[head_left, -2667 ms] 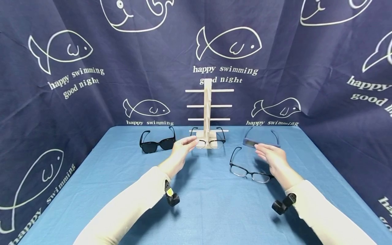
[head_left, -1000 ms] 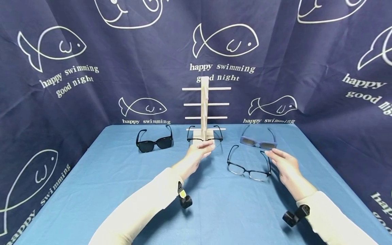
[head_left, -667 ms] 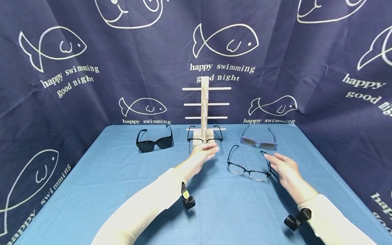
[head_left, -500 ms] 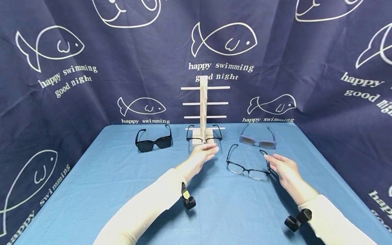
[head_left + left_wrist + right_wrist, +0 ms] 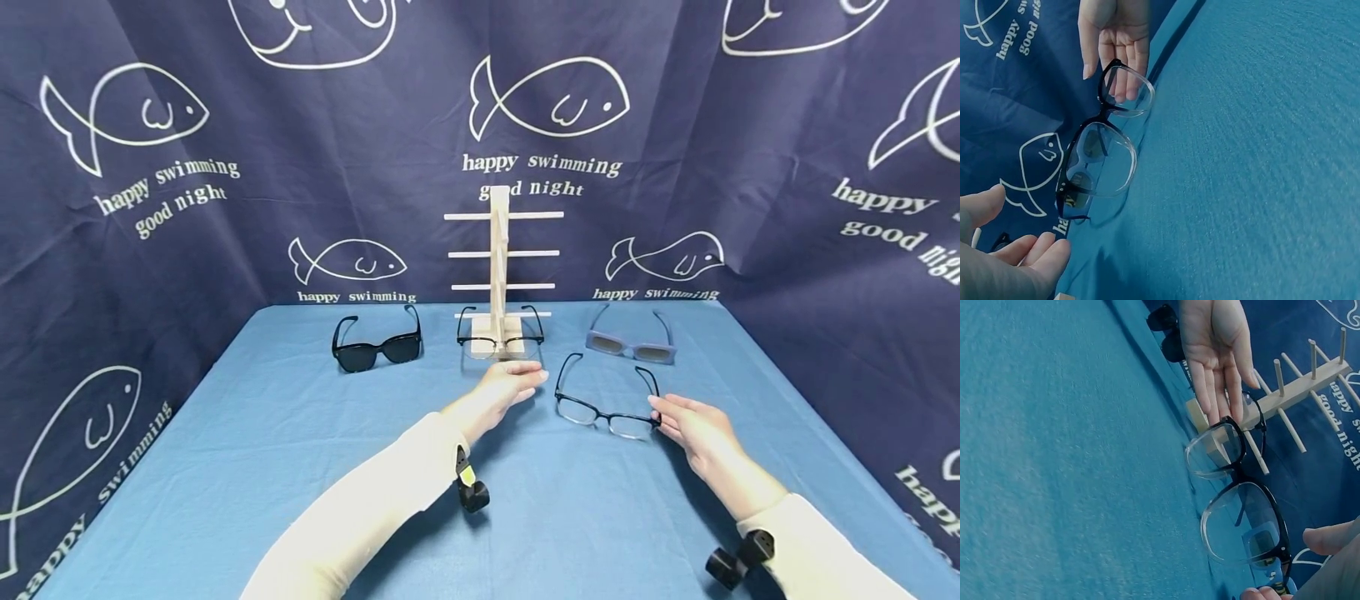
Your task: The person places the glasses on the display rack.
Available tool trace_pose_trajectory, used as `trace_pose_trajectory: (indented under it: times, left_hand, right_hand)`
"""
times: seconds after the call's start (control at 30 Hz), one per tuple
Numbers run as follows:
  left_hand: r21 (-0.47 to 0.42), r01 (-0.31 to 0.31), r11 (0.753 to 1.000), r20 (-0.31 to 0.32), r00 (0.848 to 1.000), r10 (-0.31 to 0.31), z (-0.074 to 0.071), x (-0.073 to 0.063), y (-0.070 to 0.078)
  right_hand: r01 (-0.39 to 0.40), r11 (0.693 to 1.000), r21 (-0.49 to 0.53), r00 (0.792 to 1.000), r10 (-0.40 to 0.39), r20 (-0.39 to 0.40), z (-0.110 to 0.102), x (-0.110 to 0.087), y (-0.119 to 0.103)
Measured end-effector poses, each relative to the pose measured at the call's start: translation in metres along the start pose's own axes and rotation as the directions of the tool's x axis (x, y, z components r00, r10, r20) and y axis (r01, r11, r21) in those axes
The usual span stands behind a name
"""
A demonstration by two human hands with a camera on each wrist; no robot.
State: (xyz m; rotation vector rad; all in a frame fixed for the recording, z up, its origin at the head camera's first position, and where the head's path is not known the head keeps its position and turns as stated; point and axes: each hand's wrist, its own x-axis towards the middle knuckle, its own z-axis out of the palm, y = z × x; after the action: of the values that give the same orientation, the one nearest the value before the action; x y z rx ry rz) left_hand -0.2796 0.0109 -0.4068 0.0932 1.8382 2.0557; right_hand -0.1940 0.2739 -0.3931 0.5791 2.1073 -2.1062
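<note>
Eyeglasses with a black upper frame and clear lower rims (image 5: 604,417) rest on the blue cloth, temples unfolded toward the back. Left of them is my left hand (image 5: 501,392), its fingers reaching toward the frame without touching it. In the left wrist view this hand (image 5: 1007,272) has thumb and fingers apart with nothing between them. By the glasses' right hinge is my right hand (image 5: 699,429); whether it touches the frame is unclear. In the right wrist view the right thumb (image 5: 1329,537) stands apart from the fingers, with the hinge near them.
A wooden display stand (image 5: 498,258) with several rods stands at the back centre. Half-rim glasses (image 5: 525,340) sit at its lowest rod. Black sunglasses (image 5: 378,354) lie to the left, purple sunglasses (image 5: 632,348) at the back right. A dark curtain (image 5: 375,150) encloses the table.
My left hand has moved right and nearer, away from the half-rim glasses at the stand. The right hand has come from the purple sunglasses down beside the black-and-clear glasses' right hinge.
</note>
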Motion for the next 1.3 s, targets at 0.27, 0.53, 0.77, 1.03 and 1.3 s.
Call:
trace_pose_trajectory:
  times: [0.27,0.53,0.77,1.03,1.3]
  left_hand:
    - [0.066,0.028,0.997,-0.025,0.999,-0.027,0.011,0.002,-0.006]
    - [0.076,0.062,0.995,-0.028,0.998,-0.06,0.016,0.005,-0.01]
    - [0.018,0.067,0.998,-0.01,0.998,-0.067,0.017,0.008,-0.015]
    - [-0.025,0.073,0.997,0.018,0.997,-0.072,0.017,0.012,-0.019]
    - [-0.034,0.097,0.995,0.056,0.994,-0.095,0.019,0.013,-0.02]
  right_hand:
    - [-0.017,1.0,-0.016,1.0,0.017,-0.007,0.008,-0.004,0.003]
    - [-0.013,0.999,0.039,1.0,0.013,-0.008,0.01,-0.007,0.007]
    - [-0.001,0.988,0.155,1.0,-0.001,0.012,0.01,-0.01,0.01]
    - [-0.009,0.97,0.241,0.999,0.001,0.035,0.008,-0.012,0.012]
    - [-0.032,0.966,0.255,0.998,0.017,0.06,0.008,-0.013,0.015]
